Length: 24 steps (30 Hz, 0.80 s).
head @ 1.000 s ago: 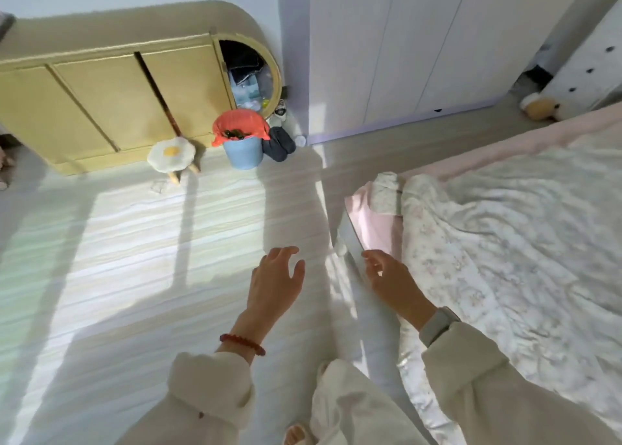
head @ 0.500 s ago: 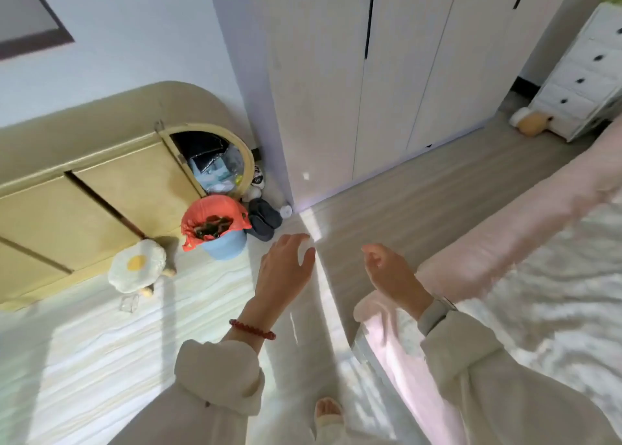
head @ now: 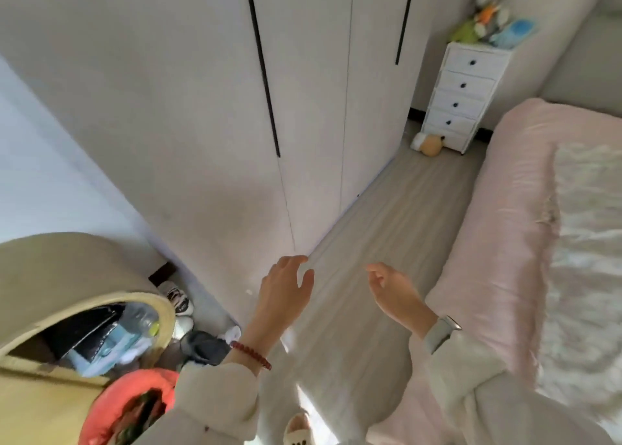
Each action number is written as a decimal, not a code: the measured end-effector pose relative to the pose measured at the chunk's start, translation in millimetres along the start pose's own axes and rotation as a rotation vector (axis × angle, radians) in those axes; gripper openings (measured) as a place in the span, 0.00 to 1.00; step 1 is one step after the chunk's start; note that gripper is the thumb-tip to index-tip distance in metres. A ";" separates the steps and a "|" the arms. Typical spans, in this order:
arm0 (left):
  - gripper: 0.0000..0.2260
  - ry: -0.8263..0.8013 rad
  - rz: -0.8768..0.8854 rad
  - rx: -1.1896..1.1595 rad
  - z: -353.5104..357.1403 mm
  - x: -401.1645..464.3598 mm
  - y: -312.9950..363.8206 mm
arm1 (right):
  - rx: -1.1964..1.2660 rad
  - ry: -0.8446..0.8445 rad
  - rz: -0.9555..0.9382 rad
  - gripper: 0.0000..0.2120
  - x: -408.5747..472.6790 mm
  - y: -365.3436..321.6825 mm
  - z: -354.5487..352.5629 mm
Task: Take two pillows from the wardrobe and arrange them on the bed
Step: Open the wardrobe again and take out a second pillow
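The white wardrobe [head: 208, 114] fills the upper middle of the head view, its doors closed with thin black handle slots. No pillow is in sight. The bed [head: 505, 242] with a pink sheet and a pale floral quilt runs along the right side. My left hand [head: 284, 293], with a red bead bracelet at the wrist, is raised with fingers apart, near the wardrobe's lower edge and holding nothing. My right hand [head: 393, 293], with a watch at the wrist, hangs loosely open over the floor strip between wardrobe and bed.
A yellow rounded cabinet [head: 50, 360] with an open cubby stands at the lower left, a bin with a red liner [head: 131, 407] in front of it. Slippers [head: 202, 345] lie by the wardrobe's corner. A white drawer chest [head: 464, 97] topped with plush toys stands far right, a toy [head: 429, 145] at its foot.
The view has swung up and right from the sunlit floor toward the wardrobe. Both hands stayed empty and moved away from the bed's corner toward the wardrobe front.
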State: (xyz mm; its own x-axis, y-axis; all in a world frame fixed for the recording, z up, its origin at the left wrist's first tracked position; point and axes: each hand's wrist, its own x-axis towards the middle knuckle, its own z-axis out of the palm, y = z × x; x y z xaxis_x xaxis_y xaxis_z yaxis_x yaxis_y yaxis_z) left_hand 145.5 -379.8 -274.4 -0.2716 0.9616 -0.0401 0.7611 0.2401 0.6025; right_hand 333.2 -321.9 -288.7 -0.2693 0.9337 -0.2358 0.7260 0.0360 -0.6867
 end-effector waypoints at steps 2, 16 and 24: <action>0.15 -0.057 0.083 0.008 1.9 58.7 17.5 | 0.027 0.074 0.071 0.13 33.5 -0.5 -23.3; 0.14 -0.284 0.458 -0.007 140.8 380.5 239.1 | 0.081 0.360 0.334 0.13 274.7 117.7 -227.5; 0.13 -0.071 0.494 0.001 159.3 576.7 365.2 | 0.053 0.355 0.214 0.12 457.9 135.4 -369.7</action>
State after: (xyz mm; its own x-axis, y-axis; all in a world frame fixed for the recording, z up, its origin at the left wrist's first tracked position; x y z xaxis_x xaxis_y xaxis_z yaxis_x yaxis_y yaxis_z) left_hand 360.6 283.6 -204.4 0.1626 0.9671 0.1956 0.7890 -0.2465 0.5628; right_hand 542.1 242.2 -235.5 0.1258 0.9833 -0.1313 0.7057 -0.1817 -0.6848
